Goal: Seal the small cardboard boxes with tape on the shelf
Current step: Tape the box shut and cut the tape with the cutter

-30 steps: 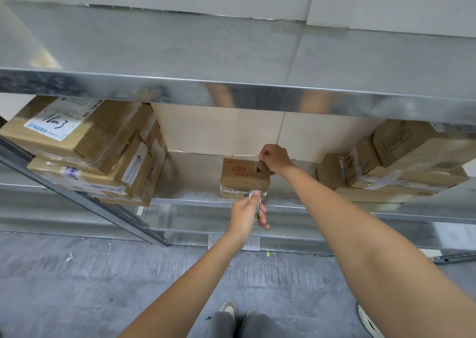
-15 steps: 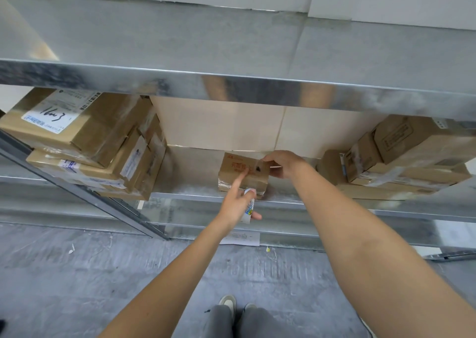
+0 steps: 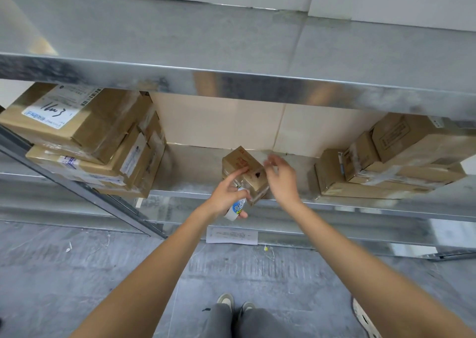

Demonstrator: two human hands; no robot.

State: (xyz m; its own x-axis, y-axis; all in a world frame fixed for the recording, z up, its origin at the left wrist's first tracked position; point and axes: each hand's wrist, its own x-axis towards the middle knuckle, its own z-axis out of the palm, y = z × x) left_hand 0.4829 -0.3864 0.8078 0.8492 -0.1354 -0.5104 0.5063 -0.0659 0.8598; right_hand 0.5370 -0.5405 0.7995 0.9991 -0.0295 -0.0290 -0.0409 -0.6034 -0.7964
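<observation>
On the metal shelf [image 3: 180, 180], the small box [image 3: 244, 170] has been turned askew, right hand [image 3: 282, 180] released and open, left hand [image 3: 226, 196] clutching tape roll [image 3: 235, 207] while fingering the box, so taping likely continues.

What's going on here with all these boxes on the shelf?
A person is taping up a small cardboard box that sits near the front edge of a metal shelf. The left hand holds a roll of tape and presses a finger on the box's top. The right hand is open and blurred beside the box, not gripping it. Stacks of already taped boxes sit to the left and right.
</observation>
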